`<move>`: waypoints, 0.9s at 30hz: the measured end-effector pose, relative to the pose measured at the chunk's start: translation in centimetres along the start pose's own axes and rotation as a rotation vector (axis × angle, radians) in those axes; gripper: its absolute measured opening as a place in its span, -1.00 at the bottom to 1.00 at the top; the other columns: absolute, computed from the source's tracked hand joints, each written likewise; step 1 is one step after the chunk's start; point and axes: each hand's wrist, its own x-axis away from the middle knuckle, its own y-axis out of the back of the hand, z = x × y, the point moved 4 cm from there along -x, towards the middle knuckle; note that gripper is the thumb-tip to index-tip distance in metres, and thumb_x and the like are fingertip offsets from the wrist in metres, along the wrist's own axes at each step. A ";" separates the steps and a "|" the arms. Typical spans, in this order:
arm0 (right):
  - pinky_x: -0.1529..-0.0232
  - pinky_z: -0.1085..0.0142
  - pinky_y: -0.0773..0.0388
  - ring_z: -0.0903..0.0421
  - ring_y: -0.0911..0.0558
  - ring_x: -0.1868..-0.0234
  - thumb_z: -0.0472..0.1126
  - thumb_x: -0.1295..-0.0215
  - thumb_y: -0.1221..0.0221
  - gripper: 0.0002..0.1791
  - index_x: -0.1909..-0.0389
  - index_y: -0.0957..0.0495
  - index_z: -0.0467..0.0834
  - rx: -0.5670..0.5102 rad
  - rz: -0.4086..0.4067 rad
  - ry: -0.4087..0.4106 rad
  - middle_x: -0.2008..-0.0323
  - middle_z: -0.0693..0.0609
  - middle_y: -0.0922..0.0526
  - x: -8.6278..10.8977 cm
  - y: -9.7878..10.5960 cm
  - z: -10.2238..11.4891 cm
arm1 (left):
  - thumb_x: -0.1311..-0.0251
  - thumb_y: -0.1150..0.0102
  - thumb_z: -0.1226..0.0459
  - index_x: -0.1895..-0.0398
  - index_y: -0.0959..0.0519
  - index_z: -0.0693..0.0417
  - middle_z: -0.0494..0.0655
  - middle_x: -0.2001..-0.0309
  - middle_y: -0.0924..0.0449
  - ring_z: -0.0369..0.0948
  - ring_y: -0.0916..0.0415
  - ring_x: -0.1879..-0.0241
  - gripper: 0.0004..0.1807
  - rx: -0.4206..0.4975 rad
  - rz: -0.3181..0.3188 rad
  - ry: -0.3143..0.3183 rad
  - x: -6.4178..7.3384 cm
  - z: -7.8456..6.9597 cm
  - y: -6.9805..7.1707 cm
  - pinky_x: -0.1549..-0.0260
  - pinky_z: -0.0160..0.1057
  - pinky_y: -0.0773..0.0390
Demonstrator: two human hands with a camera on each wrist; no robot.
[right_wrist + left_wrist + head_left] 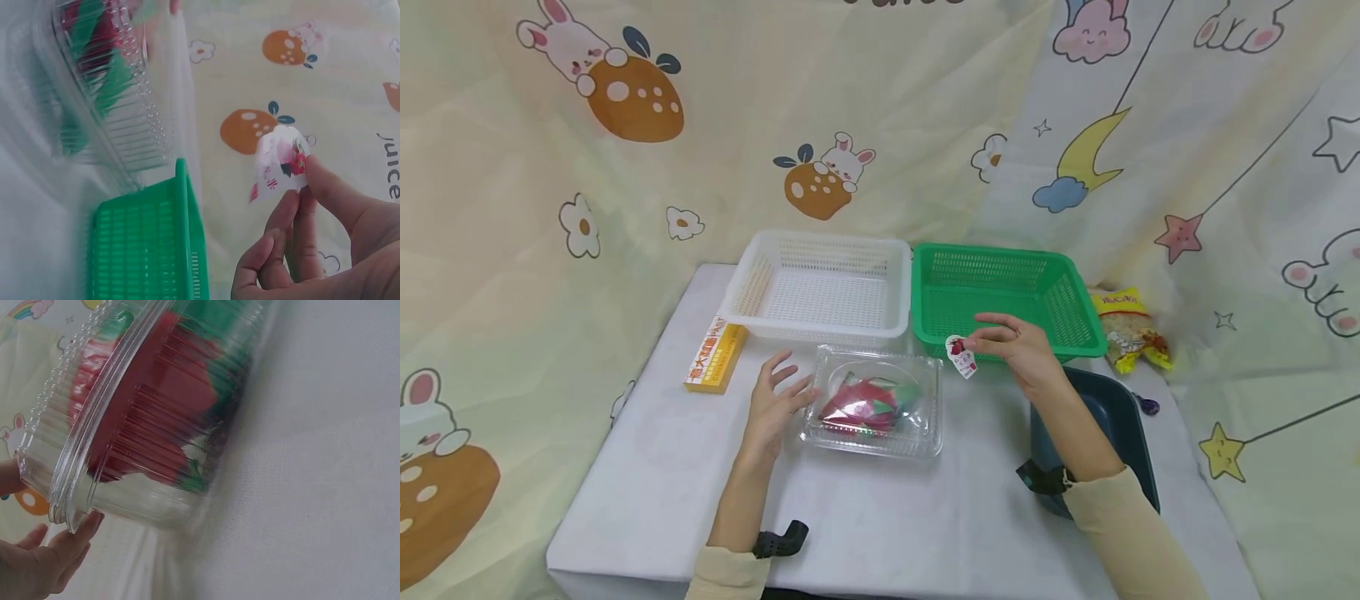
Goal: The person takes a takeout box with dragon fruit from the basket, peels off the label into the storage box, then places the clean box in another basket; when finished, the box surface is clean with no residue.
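A clear plastic clamshell box [925,417] with a red and green dragon fruit [865,404] inside sits closed on the table. At the box's left edge is my left hand [778,400], its fingers spread and a digit right at the rim; in the left wrist view, fingertips [87,528] come up to the lid's lip. Between thumb and fingers, my right hand [1015,350] pinches a small white sticker label [281,159] printed with red fruit. It holds the label up in front of the green basket [1007,283], to the right of the box.
A white basket [898,292] stands left of the green one. The yellow-orange carton [717,358] lies at the table's left. Under my right forearm is a dark blue bin [1127,425]; a yellow food bag [1127,325] and a small dark purple item [1147,405] lie beyond it.
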 end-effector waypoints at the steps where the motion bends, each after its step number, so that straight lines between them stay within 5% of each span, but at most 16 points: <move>1: -0.27 0.26 -0.43 0.19 -0.63 -0.09 -0.16 -0.22 -0.51 -0.35 -0.32 -0.51 -0.11 0.015 -0.006 -0.004 0.30 0.22 -0.79 0.1 0.3 -0.1 | -0.20 -0.37 0.54 -0.61 -0.15 -0.15 0.24 -0.53 -0.15 0.15 -0.44 -0.39 -0.03 -0.002 -0.002 0.000 0.0 0.0 -0.1 -0.32 0.09 -0.51; 6: 0.11 0.38 -0.64 0.22 -0.73 0.14 -0.11 -0.20 -0.53 -0.31 -0.33 -0.50 -0.10 0.075 -0.065 -0.016 0.27 0.22 -0.79 1.0 2.3 -0.7 | -0.20 -0.36 0.55 -0.61 -0.16 -0.17 0.22 -0.52 -0.16 0.16 -0.43 -0.39 -0.03 -0.001 0.005 0.003 0.0 0.0 -0.3 -0.31 0.07 -0.52; 12: 0.26 0.38 -0.60 0.22 -0.68 0.27 -0.07 -0.19 -0.54 -0.33 -0.30 -0.51 -0.01 0.121 -0.109 -0.036 0.26 0.24 -0.80 1.6 4.8 -0.8 | -0.20 -0.36 0.56 -0.61 -0.15 -0.14 0.22 -0.51 -0.16 0.16 -0.43 -0.39 -0.03 -0.002 0.016 0.002 0.0 0.0 -0.3 -0.23 -0.07 -0.60; 20: 0.18 0.40 -0.70 0.27 -0.76 0.21 -0.08 -0.21 -0.52 -0.32 -0.32 -0.47 -0.02 0.158 -0.116 -0.073 0.25 0.25 -0.79 1.9 8.8 -1.4 | -0.21 -0.33 0.57 -0.63 -0.13 -0.09 0.24 -0.52 -0.15 0.17 -0.42 -0.40 -0.02 0.000 0.024 0.002 -0.2 0.0 -0.3 -0.10 -0.24 -0.67; 27: 0.11 0.41 -0.71 0.34 -0.73 0.18 -0.06 -0.23 -0.51 -0.10 -0.52 -0.32 -0.21 0.225 -0.095 -0.172 0.22 0.30 -0.76 2.0 11.8 -3.3 | -0.20 -0.32 0.59 -0.63 -0.13 -0.08 0.22 -0.51 -0.17 0.16 -0.43 -0.39 -0.02 -0.005 0.025 -0.005 -0.3 -0.1 -0.1 -0.04 -0.31 -0.67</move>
